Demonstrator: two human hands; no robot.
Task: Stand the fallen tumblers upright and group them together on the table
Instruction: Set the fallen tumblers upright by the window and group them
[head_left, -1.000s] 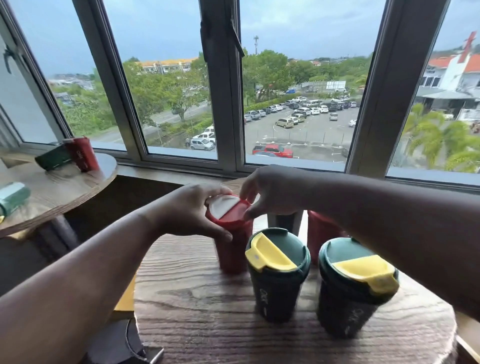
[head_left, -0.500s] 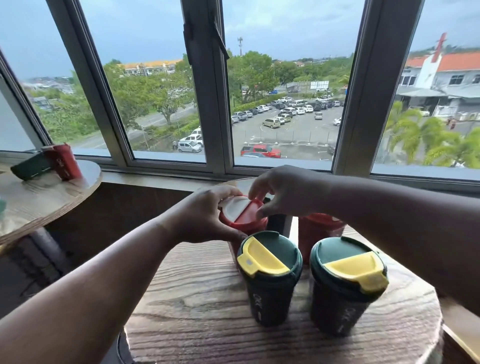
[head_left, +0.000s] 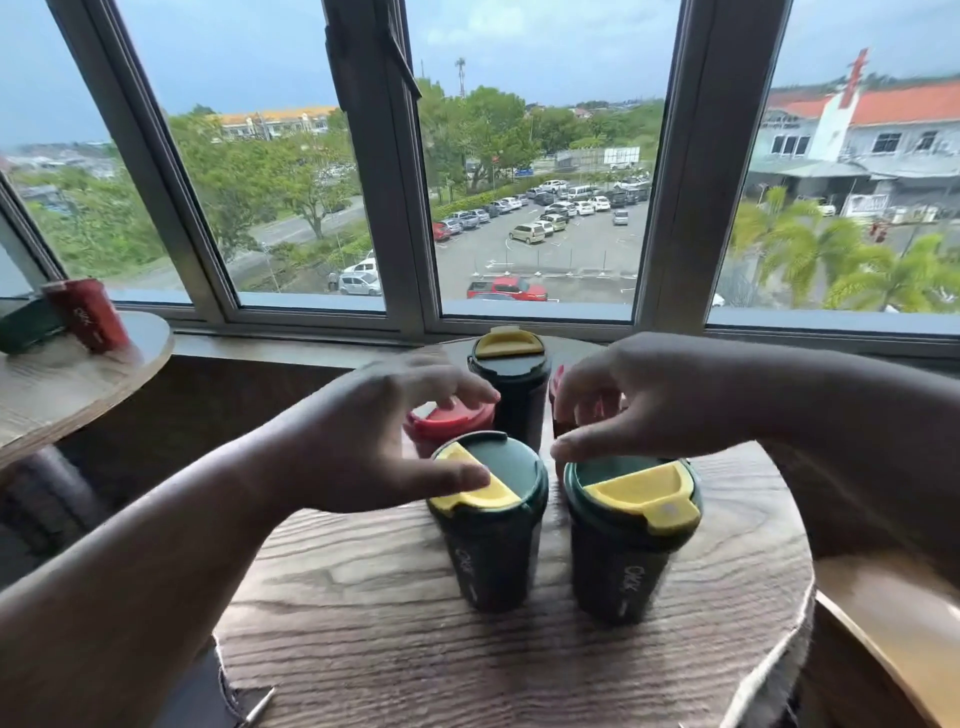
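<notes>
Several tumblers stand upright in a cluster on the round wooden table (head_left: 363, 639). Two dark green ones with yellow lids are nearest: the left green tumbler (head_left: 491, 525) and the right green tumbler (head_left: 626, 540). Behind them stand a red tumbler (head_left: 449, 418), a third green tumbler (head_left: 511, 374) and another red tumbler (head_left: 582, 405), mostly hidden by my right hand. My left hand (head_left: 384, 441) hovers over the left pair, fingers spread, thumb over the yellow lid. My right hand (head_left: 639, 395) hovers over the right pair, fingers apart. Neither holds anything.
A second round table (head_left: 78, 384) stands at the left with a red tumbler (head_left: 88, 314) and a green tumbler (head_left: 28, 325) lying on it. A window sill (head_left: 519, 332) runs just behind the near table. A pale surface edge (head_left: 893, 639) shows at the right.
Both hands have let go of the red tumbler's lid and pulled back toward me with fingers spread. The camera has tilted, showing a third green tumbler at the back.
</notes>
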